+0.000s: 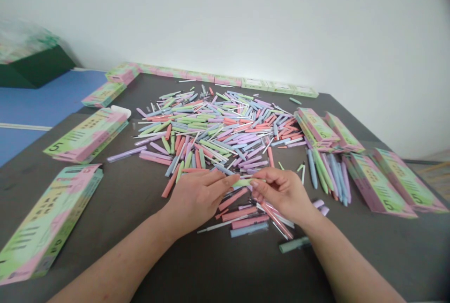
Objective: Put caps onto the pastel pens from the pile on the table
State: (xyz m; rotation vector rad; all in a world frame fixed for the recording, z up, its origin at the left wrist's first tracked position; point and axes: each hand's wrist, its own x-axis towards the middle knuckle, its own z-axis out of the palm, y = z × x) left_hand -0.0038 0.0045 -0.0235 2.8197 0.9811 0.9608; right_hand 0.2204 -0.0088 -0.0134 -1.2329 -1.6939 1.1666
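My left hand (197, 196) and my right hand (281, 191) meet over the near edge of a big heap of pastel pen parts (218, 129). Between their fingertips they pinch a light green pen barrel (243, 183), one hand at each end. My right hand also clasps a few pink pens and thin white refills (277, 221) against its palm. Loose pink, blue and green barrels (248, 222) lie on the table just below both hands.
The dark table (140, 246) carries flat pink-and-green boxes at the left (45, 223) (87, 135) and right (379, 183) (318, 127). More boxes line the far edge (225, 79). A row of finished pens (328, 171) lies right of my hand.
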